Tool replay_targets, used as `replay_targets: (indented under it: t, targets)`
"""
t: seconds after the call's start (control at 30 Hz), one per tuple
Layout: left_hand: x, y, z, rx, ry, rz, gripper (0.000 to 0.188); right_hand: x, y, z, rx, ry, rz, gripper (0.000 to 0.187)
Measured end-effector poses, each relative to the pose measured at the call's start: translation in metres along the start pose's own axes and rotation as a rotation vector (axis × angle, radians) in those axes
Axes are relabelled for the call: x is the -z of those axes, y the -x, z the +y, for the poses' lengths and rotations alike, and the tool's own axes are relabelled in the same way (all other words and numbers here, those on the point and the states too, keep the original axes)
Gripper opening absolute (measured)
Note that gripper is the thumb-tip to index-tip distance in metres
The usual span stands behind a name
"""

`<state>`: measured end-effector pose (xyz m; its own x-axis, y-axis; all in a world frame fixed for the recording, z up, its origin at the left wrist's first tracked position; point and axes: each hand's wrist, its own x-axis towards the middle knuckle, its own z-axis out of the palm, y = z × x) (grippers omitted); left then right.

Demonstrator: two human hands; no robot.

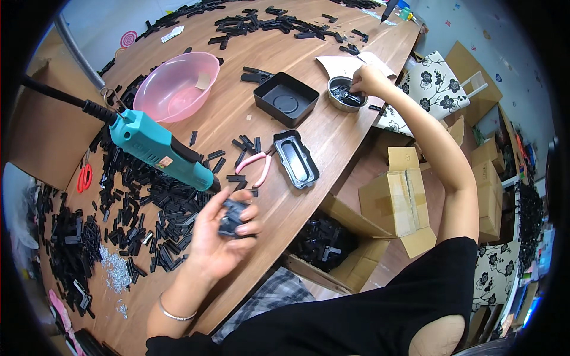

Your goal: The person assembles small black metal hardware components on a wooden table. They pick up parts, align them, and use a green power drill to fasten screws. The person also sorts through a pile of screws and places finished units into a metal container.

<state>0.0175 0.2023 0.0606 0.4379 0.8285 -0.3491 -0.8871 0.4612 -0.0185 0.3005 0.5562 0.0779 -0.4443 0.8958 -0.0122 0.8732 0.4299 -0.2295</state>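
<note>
My left hand (222, 240) is raised over the table's near edge, its fingers curled around a black plastic part (230, 218), slightly blurred. Just above that hand hangs a teal electric screwdriver (157, 148) with its tip pointing down. Stretched out to the far right, my right hand (369, 82) dips its fingertips into a round metal bowl (339, 107) of small dark pieces. Those fingers are pinched together, and whatever is between them is hidden. Between the hands lie pink-handled pliers (261, 169) and an oblong black tray (295, 159).
A square black box (286, 101) and a pink basin (178, 86) stand farther back. Black plastic parts (172, 219) cover the table's left, with silver screws (116, 270) and red scissors (85, 177). Below the right edge are cardboard boxes (395, 202).
</note>
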Motion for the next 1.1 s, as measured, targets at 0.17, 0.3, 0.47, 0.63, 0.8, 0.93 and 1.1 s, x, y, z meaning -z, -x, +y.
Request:
replay_targets:
  t: [0.17,0.3,0.47,0.63,0.8,0.93,1.1]
  targets:
    - [0.003,0.043,0.03,-0.198,-0.205,0.1,0.032,-0.008,0.001,0.001,0.16,0.122,-0.052,0.016]
    - [-0.011,0.074,0.058,-0.744,-0.868,0.56,0.033,-0.014,-0.001,-0.005,0.204,0.286,-0.031,0.017]
    - [0.013,0.076,0.116,-1.385,-2.234,0.977,0.022,-0.002,0.011,-0.02,0.075,0.116,-0.088,0.017]
    - [0.041,0.067,0.141,-1.358,-2.658,1.029,0.02,0.005,0.005,0.009,-0.15,-0.432,-0.187,0.015]
    - [0.058,0.065,0.146,-1.255,-2.673,0.95,0.021,0.002,0.026,0.026,-0.099,-1.444,-0.268,0.019]
    - [0.061,0.066,0.146,-1.191,-2.594,0.972,0.02,0.007,0.041,0.016,-0.048,-1.868,-0.036,0.029]
    - [0.064,0.06,0.148,-1.2,-2.535,0.929,0.02,0.016,0.024,0.043,-0.112,-1.36,-0.059,0.024]
